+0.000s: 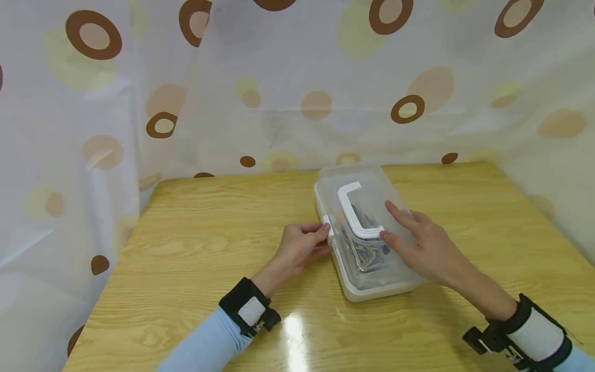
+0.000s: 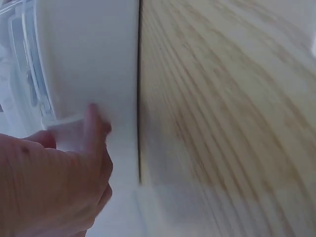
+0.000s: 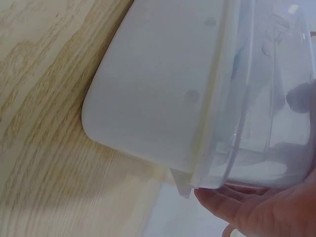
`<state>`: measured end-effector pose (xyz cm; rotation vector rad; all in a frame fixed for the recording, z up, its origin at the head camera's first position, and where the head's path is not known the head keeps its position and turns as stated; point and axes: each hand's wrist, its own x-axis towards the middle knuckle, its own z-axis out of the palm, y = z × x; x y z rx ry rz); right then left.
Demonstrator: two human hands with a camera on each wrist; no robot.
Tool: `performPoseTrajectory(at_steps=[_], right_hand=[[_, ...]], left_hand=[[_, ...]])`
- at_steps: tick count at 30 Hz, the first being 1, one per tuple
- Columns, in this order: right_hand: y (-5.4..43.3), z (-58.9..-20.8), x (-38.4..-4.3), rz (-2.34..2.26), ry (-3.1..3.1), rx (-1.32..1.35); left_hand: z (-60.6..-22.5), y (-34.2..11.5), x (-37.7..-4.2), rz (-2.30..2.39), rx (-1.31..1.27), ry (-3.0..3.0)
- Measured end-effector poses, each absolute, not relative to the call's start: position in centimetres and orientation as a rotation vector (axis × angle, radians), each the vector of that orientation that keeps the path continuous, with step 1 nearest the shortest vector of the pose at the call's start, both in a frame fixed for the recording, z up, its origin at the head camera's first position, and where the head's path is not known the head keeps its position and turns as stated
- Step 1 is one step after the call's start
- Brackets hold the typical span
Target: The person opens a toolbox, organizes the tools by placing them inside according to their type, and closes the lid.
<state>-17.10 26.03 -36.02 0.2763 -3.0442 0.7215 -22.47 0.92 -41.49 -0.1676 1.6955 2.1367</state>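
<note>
A plastic storage box [image 1: 381, 295] with a clear lid [image 1: 395, 268] and a white handle [image 1: 350, 214] stands on the table. Small metal pieces show blurrily through the lid. My left hand [image 1: 299, 248] is at the box's left side, pinching the white latch [image 1: 328, 226] between thumb and fingers. On the lid's right part rests my right hand [image 1: 429, 250], thumb by the handle's near end and index finger stretched out. In the right wrist view its fingertips [image 3: 210, 200] reach the lid's edge beside a latch [image 3: 181, 183] that sticks outward.
The wood-grain table [image 1: 223, 232] extends on both sides of the box. A patterned curtain [image 1: 279, 93] hangs behind it and along the sides. Dark straps with small devices sit on the left wrist [image 1: 251, 310] and right wrist [image 1: 534, 330].
</note>
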Motion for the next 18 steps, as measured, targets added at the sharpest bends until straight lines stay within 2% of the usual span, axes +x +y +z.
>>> performPoseTrajectory(at_steps=[4, 9, 11, 18], right_hand=[[26.1, -36.3, -17.1, 0.710, -2.984, 0.397], [26.8, -37.4, -17.2, 0.439, -2.676, 0.835], [26.9, -37.9, -17.1, 0.311, -2.569, 0.935], [27.1, -38.7, -18.1, 0.159, -2.510, 0.896]], left_hand=[[-41.6, 0.5, -22.5, 2.076, -0.113, 1.798], [-42.1, 0.0, -22.3, 2.056, -0.057, 1.852], [-42.2, -0.4, -21.8, 2.024, -0.004, 1.875], [-41.1, -3.9, -17.2, 1.635, 0.335, 2.134]])
